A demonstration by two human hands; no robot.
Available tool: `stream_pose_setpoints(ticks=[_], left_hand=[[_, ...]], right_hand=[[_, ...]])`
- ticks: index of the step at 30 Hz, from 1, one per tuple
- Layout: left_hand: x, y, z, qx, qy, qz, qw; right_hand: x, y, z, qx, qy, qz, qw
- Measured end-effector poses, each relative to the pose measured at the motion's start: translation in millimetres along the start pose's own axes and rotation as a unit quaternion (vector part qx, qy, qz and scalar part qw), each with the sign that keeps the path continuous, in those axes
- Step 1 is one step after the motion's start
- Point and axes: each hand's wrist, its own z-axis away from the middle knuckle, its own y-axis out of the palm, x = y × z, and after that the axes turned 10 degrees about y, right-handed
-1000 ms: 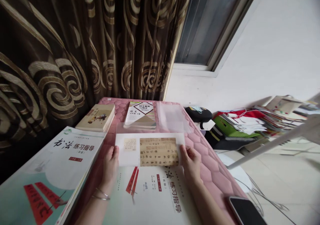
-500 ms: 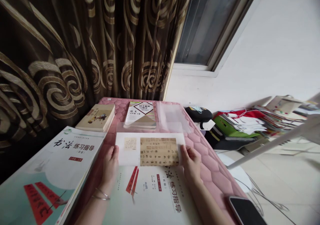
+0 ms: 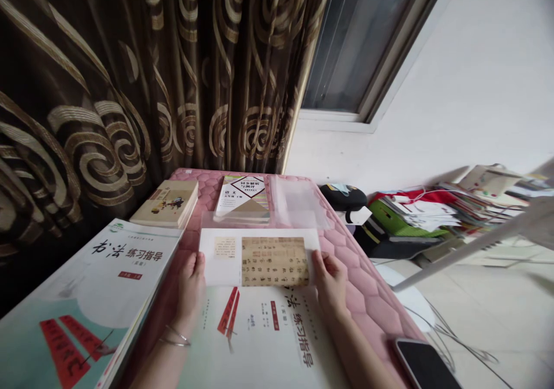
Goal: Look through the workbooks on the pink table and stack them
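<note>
Both hands hold a white sheet (image 3: pixel 259 257) by its side edges, with a tan calligraphy print (image 3: pixel 275 262) and a small label (image 3: pixel 225 247) on it. My left hand (image 3: pixel 191 290) pinches the left edge, and a thin bracelet circles that wrist. My right hand (image 3: pixel 330 284) grips the opposite edge. The sheet's far edge lies against a clear plastic sleeve (image 3: pixel 264 219). Below the sheet is an open-lying white calligraphy practice book (image 3: pixel 259 343), partly hidden by the sheet and my forearms.
A pink quilted mat (image 3: pixel 367 296) covers the desk. On it lie a second calligraphy book (image 3: pixel 82 302), a small paperback (image 3: pixel 167 203), a Chinese-language workbook (image 3: pixel 241 198) and a black phone (image 3: pixel 424 366). A patterned curtain (image 3: pixel 86 89) hangs left; stacked papers (image 3: pixel 415 216) sit right, beyond the desk edge.
</note>
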Motion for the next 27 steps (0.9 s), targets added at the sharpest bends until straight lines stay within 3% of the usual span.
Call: stream_pose_setpoints(ticks=[3, 10, 18, 27], left_hand=[[-2.8, 1.1, 0.1, 0.000, 0.005, 0.011, 1.000], [-8.1, -0.2, 0.6, -0.005, 0.008, 0.024, 1.000], [0.6, 1.3, 0.9, -0.001, 0.004, 0.016, 1.000], [-7.1, 0.9, 1.5, -0.005, 0.004, 0.029, 1.000]], right_hand=[[2.4, 0.1, 1.7, 0.014, 0.007, -0.001, 1.000], [5.1, 2.5, 1.9, -0.022, -0.011, 0.033, 0.999], [0.8, -0.6, 2.9, 0.011, 0.010, -0.007, 1.000], [2.5, 1.5, 1.4, -0.041, -0.021, 0.039, 0.998]])
